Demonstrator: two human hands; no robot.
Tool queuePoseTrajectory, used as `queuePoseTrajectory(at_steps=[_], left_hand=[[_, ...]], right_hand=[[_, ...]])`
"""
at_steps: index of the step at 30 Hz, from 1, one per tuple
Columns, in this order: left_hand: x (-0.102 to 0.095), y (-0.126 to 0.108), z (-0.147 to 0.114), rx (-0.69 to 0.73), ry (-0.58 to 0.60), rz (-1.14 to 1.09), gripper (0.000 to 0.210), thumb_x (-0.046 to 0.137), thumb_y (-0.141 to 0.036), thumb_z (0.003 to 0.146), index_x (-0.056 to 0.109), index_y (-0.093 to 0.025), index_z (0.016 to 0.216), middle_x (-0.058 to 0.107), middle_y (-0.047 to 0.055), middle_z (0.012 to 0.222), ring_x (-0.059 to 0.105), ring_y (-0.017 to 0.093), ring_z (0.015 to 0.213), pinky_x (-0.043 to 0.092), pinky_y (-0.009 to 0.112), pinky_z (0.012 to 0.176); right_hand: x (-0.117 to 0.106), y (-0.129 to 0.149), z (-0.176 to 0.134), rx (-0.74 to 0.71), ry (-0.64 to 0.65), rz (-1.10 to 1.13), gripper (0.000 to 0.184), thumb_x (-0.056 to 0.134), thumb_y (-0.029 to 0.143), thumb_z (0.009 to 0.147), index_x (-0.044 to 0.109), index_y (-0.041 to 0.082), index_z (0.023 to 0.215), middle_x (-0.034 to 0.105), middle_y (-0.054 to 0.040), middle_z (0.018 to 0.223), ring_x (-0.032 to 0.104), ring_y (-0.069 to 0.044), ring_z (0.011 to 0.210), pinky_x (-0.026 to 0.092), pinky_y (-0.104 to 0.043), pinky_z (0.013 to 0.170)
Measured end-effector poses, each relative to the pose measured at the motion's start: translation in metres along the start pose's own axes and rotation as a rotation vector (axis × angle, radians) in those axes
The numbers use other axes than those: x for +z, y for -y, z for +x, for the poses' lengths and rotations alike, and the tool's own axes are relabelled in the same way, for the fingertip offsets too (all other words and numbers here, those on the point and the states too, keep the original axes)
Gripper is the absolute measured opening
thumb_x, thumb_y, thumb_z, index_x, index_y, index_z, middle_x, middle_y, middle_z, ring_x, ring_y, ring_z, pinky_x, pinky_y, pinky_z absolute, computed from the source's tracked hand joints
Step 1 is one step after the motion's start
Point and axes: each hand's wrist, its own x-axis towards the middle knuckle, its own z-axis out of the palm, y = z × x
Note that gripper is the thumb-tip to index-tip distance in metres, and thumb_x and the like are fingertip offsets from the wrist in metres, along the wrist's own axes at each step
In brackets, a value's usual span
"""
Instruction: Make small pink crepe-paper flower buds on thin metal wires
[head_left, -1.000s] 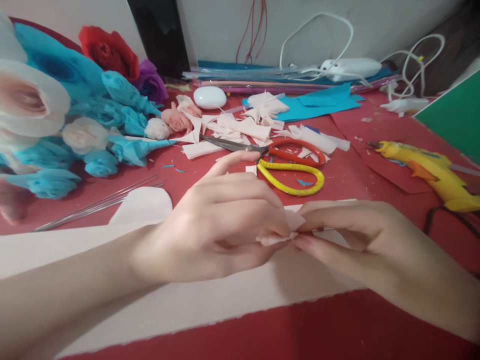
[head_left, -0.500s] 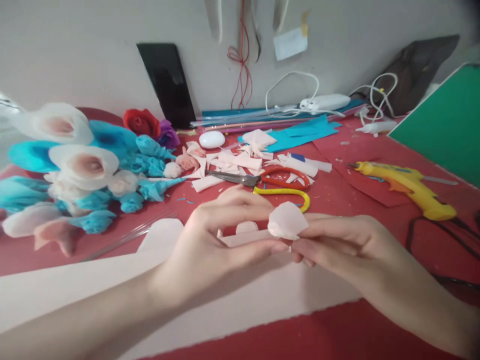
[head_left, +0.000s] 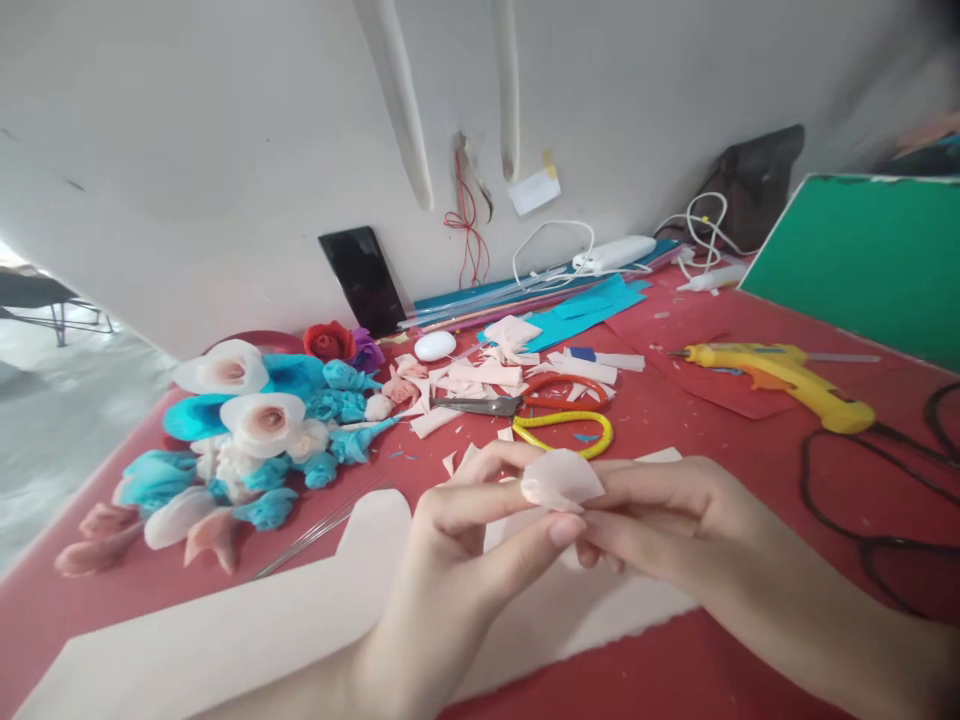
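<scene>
With left hand [head_left: 448, 575] and right hand [head_left: 697, 535] close together, gripping a pale petal [head_left: 562, 478] by the fingertips [head_left: 564, 530] of both, over a pale sheet [head_left: 225, 640] spread beneath. Have scissors [head_left: 514, 405] just beyond both hands, scraps [head_left: 480, 375] past those, and a glue gun [head_left: 806, 385] beyond the right hand, toward its right. Out to the left of the left hand, have wires [head_left: 315, 533] near and blossoms [head_left: 255, 424] farther off.
</scene>
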Motion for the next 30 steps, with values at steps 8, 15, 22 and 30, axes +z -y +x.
queuePoseTrajectory(at_steps=[8,15,22,30], left_hand=[[0.001,0.002,-0.003,-0.001,0.033,-0.074,0.014,0.061,-0.023,0.080,0.071,-0.022,0.070,0.062,0.004,0.086,0.058,0.020,0.088,0.050,0.027,0.063],[0.001,0.010,-0.005,0.036,-0.055,-0.166,0.017,0.059,-0.020,0.082,0.071,-0.031,0.080,0.064,-0.002,0.096,0.057,0.016,0.094,0.047,0.029,0.086],[0.000,0.011,-0.005,0.027,-0.106,-0.164,0.019,0.058,-0.019,0.083,0.071,-0.033,0.079,0.067,-0.008,0.096,0.058,0.011,0.095,0.045,0.018,0.085],[0.002,0.011,-0.005,0.074,-0.104,-0.091,0.023,0.059,-0.018,0.082,0.071,-0.037,0.079,0.067,-0.011,0.098,0.059,0.008,0.095,0.045,0.013,0.085]], right_hand=[[0.002,0.000,-0.007,0.001,0.035,0.063,0.019,0.055,0.033,0.085,0.066,0.020,0.078,0.063,0.0029,0.072,0.059,-0.008,0.072,0.047,-0.014,0.064],[-0.001,0.001,-0.001,-0.092,-0.057,-0.100,0.012,0.055,0.026,0.084,0.060,0.025,0.095,0.062,0.0032,0.088,0.059,-0.009,0.080,0.050,-0.018,0.069],[-0.003,0.002,-0.013,-0.656,-0.423,-0.575,0.014,0.054,0.006,0.079,0.059,0.018,0.081,0.055,0.0019,0.073,0.052,-0.006,0.068,0.043,-0.014,0.059],[-0.003,0.000,-0.014,-0.677,-0.331,-0.758,0.027,0.046,0.007,0.083,0.061,0.020,0.103,0.051,-0.0010,0.077,0.049,-0.009,0.065,0.041,-0.022,0.059]])
